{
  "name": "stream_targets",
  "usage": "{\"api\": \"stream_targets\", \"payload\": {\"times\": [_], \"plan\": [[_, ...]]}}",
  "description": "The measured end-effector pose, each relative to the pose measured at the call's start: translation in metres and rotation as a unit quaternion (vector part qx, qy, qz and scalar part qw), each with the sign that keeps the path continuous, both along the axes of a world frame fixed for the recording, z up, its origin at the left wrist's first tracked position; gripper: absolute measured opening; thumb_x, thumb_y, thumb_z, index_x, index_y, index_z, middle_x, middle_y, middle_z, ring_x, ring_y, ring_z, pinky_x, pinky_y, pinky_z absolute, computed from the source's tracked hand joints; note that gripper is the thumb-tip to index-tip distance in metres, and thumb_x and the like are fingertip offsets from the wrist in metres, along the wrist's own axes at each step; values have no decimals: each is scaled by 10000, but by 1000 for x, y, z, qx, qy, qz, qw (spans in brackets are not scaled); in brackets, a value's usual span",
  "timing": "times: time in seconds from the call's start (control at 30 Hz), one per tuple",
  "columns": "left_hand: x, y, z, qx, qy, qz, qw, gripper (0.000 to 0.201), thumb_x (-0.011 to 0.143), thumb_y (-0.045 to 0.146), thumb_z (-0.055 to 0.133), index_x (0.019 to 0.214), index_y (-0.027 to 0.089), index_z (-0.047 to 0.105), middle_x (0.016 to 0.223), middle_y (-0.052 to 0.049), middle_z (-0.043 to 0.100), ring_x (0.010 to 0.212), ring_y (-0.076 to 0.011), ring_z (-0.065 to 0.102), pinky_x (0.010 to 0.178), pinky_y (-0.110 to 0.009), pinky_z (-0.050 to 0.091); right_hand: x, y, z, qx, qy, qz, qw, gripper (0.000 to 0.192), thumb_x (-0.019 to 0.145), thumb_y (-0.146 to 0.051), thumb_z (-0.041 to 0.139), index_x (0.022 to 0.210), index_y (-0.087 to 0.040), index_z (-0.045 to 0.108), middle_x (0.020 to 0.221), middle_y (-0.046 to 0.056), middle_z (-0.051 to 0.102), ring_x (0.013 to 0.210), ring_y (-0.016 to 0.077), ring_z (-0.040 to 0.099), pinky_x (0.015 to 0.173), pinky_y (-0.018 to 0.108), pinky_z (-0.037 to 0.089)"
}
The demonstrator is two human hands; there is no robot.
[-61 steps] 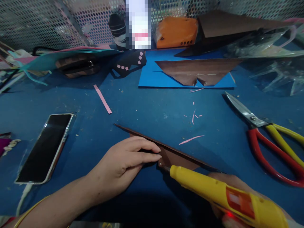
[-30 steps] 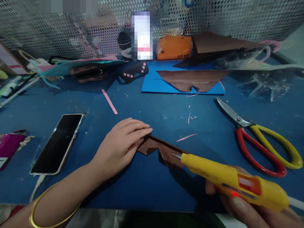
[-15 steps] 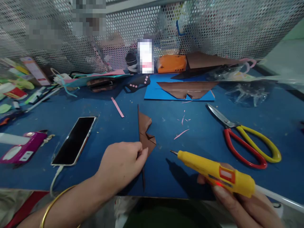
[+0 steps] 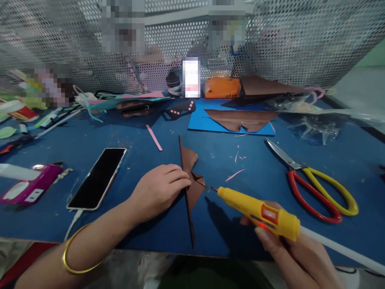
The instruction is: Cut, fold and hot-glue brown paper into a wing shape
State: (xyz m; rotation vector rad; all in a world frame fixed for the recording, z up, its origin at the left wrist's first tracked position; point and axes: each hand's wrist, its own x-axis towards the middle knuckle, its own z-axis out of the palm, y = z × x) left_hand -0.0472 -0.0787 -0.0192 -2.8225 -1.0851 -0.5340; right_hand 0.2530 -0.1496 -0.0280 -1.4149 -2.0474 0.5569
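Left hand (image 4: 158, 188) lies flat, fingers (image 4: 177, 176) together, pinning the folded brown paper piece (image 4: 192, 182) to the blue tabletop (image 4: 135, 136). Right hand (image 4: 288, 249) is wrapped around the yellow glue gun (image 4: 258, 212), its nozzle just right of the left fingertips, near the paper's notched edge (indicator lit red). Recommended: hold the paper pressed firmly, keep fingertips clear of the hot tip, and lay a thin bead.

My left hand (image 4: 159, 188) lies palm down, fingers extended together and pointing right, fingertips (image 4: 187, 180) pressed flat. My left forearm runs in from the lower left, a gold bangle (image 4: 75, 257) round the wrist. My right hand (image 4: 288, 245) enters from the lower right, fingers curled in a closed grip, one fingertip bent forward.
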Motion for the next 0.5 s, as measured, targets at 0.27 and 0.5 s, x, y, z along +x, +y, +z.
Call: {"api": "stream_targets", "payload": {"times": [0.27,0.5], "plan": [[15,-14,-5,42,18,-18,999,254,1014,159,422,1013,161,676,986,-32,741,846,-169,635,701,-316,432,-17,8,7,-5,2,15,1000,265,955,-367,506,1132,-233,652,948,48,750,824,191,738,666,230,606],[13,-18,-6,49,1,11,999,219,975,177,484,1068,129,677,1060,-54,752,825,-199,647,657,-331,480,-20,14,4,-6,15,24,1000,221,966,-348,499,1107,-238,630,889,23,731,770,159,723,652,200,577]]}}
